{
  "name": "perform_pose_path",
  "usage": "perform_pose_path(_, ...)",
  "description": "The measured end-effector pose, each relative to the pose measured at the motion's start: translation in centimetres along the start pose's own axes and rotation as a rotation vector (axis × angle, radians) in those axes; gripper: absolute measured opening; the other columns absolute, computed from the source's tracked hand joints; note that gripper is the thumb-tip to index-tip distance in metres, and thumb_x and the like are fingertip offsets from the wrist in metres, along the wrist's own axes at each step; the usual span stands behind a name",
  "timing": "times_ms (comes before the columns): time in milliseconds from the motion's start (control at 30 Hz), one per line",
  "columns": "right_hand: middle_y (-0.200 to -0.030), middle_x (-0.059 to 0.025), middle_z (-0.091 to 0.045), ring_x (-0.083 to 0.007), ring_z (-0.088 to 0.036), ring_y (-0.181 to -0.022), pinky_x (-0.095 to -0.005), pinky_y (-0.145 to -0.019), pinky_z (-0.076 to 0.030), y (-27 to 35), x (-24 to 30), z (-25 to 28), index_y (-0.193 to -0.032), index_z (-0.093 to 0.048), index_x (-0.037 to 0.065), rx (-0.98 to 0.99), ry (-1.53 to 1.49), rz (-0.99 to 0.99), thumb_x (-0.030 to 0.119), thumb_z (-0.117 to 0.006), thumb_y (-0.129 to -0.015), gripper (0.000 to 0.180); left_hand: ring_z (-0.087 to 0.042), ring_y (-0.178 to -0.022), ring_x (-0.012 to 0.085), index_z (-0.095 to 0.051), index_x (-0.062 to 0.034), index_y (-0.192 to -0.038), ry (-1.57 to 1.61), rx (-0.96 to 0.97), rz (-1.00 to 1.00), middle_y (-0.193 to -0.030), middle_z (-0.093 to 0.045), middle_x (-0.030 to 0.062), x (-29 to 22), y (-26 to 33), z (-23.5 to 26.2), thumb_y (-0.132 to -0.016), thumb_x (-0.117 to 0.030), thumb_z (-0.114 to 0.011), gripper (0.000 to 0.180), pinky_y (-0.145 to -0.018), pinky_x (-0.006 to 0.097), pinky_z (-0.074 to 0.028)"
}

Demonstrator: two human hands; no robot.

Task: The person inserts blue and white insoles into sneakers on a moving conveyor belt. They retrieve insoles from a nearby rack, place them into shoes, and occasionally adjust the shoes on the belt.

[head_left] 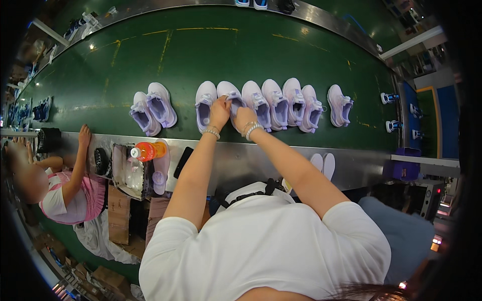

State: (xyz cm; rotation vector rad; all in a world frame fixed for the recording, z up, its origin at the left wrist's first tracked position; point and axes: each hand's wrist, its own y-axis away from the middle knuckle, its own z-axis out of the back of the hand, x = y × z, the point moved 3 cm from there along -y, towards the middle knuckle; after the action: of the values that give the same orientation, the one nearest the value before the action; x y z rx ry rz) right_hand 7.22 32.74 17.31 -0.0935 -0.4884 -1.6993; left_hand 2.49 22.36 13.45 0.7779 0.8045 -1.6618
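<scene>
Head | left hand (pixel 219 114), right hand (pixel 245 118) | on 1 lavender shoe (pixel 230 91)

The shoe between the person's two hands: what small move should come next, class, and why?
Probably ease the opening of the shoe slightly wider, because the left hand and right hand are both at that opening, one on each side.

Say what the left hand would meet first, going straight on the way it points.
Most likely the white shoe it is already at: the left hand is by its opening, angled toward the front part. Depth is unclear, so it might pass just above.
</scene>
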Motion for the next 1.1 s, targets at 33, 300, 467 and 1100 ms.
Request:
perform_pose_path(33,-0.079,-0.0219,-0.062,-0.0351,-0.062,-0.076,-0.0397,-0.07,-0.05,0.2,0.4,0.0,-0.078,-0.065,0.001,-0.021,0.011,-0.036,0.018,-0.06,-0.07,0.02,-0.055,-0.088,0.0384,-0.056,-0.0021,-0.098,-0.013,-0.07,-0.086,-0.094,-0.058,0.0208,0.5,0.5,-0.1,-0.077,-0.008,-0.055,0.022,-0.075,0.041,-0.044)
perform_pose_path(300,-0.07,-0.017,-0.063,-0.0312,-0.062,-0.072,-0.0374,-0.071,-0.049,-0.5,-2.4,1.6,-0.066,-0.067,0.004,-0.025,-0.269,-0.109,0.02,-0.065,-0.065,0.016,-0.054,-0.094,0.0349,-0.055,-0.0018,-0.104,0.101,-0.038,-0.103,-0.1,-0.056,0.0171,1.6,0.4,-0.5,-0.07,0.001,-0.053,0.034,-0.083,0.037,-0.043)
perform_pose_path(467,-0.075,-0.0183,-0.062,-0.0319,-0.062,-0.071,-0.0406,-0.066,-0.05,-1.5,-0.7,-0.9,-0.072,-0.064,0.003,-0.145,-0.06,-0.011,0.019,-0.06,-0.07,0.016,-0.052,-0.097,0.0344,-0.055,-0.0012,-0.105,0.087,0.062,-0.062,-0.105,-0.054,0.0165,1.3,-0.3,-0.2,-0.07,0.0,-0.053,0.035,-0.084,0.036,-0.043)
perform_pose_path(1100,-0.077,-0.0145,-0.063,-0.0278,-0.062,-0.068,-0.0372,-0.061,-0.05,-7.3,-2.1,-9.0,-0.077,-0.062,0.005,-0.212,0.185,0.224,0.017,-0.05,-0.076,0.017,-0.052,-0.094,0.037,-0.056,-0.0005,-0.101,0.121,0.008,-0.019,-0.102,-0.055,0.0176,1.3,0.2,-0.9,-0.073,-0.001,-0.048,0.03,-0.082,0.037,-0.043)
